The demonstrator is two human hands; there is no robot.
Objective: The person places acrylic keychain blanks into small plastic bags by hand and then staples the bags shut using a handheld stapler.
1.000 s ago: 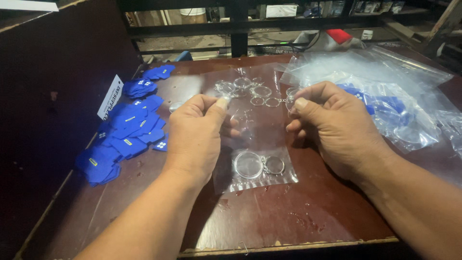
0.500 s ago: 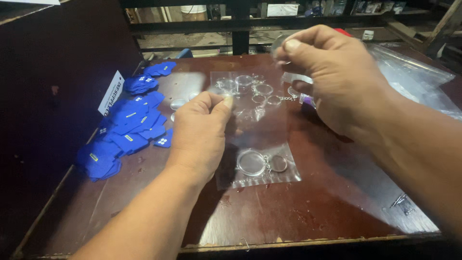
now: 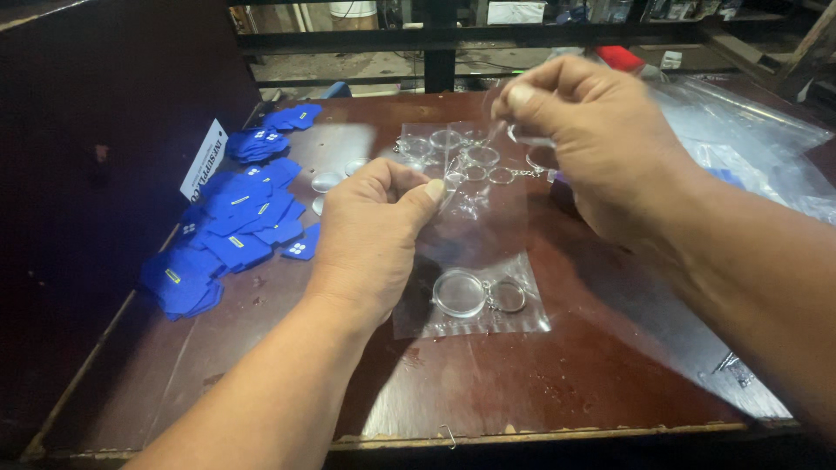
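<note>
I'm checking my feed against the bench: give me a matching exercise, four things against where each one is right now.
Things:
1. left hand
2. right hand
3. blue tags
4. round clear keyring

Places:
A. heaped along the table's left side
B. inside a small clear bag lying flat on the table
C. raised above the table, pinching clear film
D. low, pinching the edge of a clear bag

Pairs: 1-D, 2-C, 3-A, 4-B

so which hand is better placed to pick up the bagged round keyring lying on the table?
Left, probably. The left hand sits low, right above the bagged keyring, pinching only a clear sleeve. The right hand is raised higher, further back, fingertips pinched on clear film.
</note>
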